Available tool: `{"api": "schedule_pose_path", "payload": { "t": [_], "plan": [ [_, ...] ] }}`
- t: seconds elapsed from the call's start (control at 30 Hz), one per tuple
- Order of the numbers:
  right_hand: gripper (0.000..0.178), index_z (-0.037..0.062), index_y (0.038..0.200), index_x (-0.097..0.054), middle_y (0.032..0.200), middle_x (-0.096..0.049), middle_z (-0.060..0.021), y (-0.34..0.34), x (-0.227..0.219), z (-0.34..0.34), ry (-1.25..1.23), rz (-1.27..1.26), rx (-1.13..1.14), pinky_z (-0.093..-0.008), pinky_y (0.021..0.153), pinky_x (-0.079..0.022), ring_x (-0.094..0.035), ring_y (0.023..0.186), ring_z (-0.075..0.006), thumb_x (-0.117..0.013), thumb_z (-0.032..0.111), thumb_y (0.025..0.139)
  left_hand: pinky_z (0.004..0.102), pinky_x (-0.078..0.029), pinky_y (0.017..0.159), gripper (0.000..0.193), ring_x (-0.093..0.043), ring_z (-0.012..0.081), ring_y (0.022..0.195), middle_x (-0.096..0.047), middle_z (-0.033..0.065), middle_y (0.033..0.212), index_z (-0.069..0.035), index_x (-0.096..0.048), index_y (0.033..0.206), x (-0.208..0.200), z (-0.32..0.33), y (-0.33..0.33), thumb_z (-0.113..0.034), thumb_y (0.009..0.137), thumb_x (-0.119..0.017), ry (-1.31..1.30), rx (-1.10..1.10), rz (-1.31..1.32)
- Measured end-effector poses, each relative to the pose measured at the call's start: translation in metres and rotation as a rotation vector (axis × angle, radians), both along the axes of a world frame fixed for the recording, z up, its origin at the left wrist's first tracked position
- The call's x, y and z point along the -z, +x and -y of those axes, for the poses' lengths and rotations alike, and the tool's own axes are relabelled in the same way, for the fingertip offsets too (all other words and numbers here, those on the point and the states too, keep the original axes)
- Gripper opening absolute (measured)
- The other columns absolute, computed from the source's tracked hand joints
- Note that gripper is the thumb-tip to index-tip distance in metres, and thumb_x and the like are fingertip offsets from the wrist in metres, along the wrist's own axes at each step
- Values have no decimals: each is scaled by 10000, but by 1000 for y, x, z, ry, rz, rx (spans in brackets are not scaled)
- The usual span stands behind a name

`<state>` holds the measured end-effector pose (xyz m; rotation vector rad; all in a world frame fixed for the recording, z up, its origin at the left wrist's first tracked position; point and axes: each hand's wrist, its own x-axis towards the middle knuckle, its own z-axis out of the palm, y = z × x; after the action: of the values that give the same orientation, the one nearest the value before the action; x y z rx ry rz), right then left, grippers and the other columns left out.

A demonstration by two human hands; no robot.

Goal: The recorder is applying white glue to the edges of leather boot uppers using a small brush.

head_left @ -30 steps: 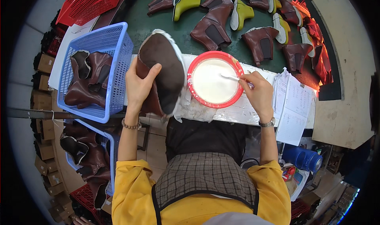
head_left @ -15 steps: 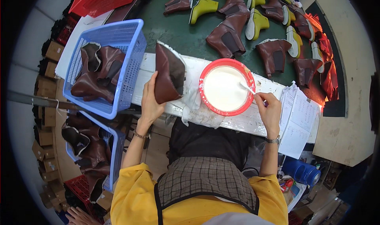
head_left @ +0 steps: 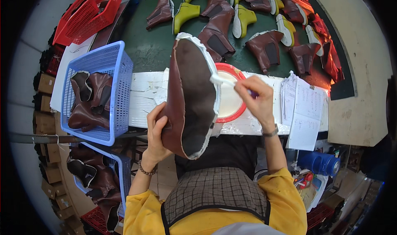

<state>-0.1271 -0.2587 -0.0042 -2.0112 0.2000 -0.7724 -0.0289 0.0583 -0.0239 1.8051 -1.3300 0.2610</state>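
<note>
A maroon leather boot upper (head_left: 175, 94) is tilted up in front of me, its dark inner side and open bottom edge facing right. My left hand (head_left: 156, 137) is closed round its lower left part. My right hand (head_left: 259, 100) pinches a thin brush (head_left: 227, 82), whose white tip touches the right side of the upper's edge. White wet coating runs along that edge. Behind the upper stands a round red-rimmed tub (head_left: 241, 70) of milky white liquid (head_left: 228, 104), partly hidden by the upper and my right hand.
Blue baskets with maroon uppers, one (head_left: 124, 86) on the left and another (head_left: 124, 169) below it. Maroon uppers (head_left: 264, 49) and yellow-green boot forms (head_left: 244, 20) stand on the green table. Paper sheets (head_left: 306, 115) lie at the right; a red basket (head_left: 82, 17) sits far left.
The upper has come nearer and up, and now covers part of the tub. My right hand has lifted the brush from the tub to the upper's edge. The view has shifted right.
</note>
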Motion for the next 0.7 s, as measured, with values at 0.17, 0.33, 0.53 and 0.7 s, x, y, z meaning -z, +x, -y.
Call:
{"api": "schedule_pose_path", "payload": {
  "t": [0.17,0.33,0.53,0.7],
  "plan": [
    [131,12,970,-782,863,-683,-44,17,-9,19,6,115,29,-233,580,-414,-566,680,-94,-804,65,852,510,-445,1067,983,-476,465,1325,-386,307,1493,-125,-334,1508,-5,10,-2,-46,703,-893,-75,41,-78],
    [174,20,967,-790,899,-691,-50,-4,-12,0,-13,86,-84,-223,633,-475,-623,735,-100,-838,17,799,470,-439,1088,951,-477,440,1340,-400,272,1499,-67,-359,1508,-15,35,9,-13,708,-869,-131,-156,-124],
    [170,22,947,-791,886,-696,-59,-16,-8,-15,3,42,-152,-245,599,-500,-659,743,-114,-844,20,786,462,-455,1072,914,-482,417,1320,-413,258,1485,-81,-401,1493,-20,64,31,0,703,-855,-270,-283,65],
    [123,9,942,-786,834,-698,-51,-27,-24,-26,7,-92,-275,-217,596,-474,-639,722,-103,-809,25,822,458,-467,1064,818,-507,420,1302,-434,252,1479,-85,-500,1438,-13,57,45,11,704,-848,-226,-328,217]
  ]
}}
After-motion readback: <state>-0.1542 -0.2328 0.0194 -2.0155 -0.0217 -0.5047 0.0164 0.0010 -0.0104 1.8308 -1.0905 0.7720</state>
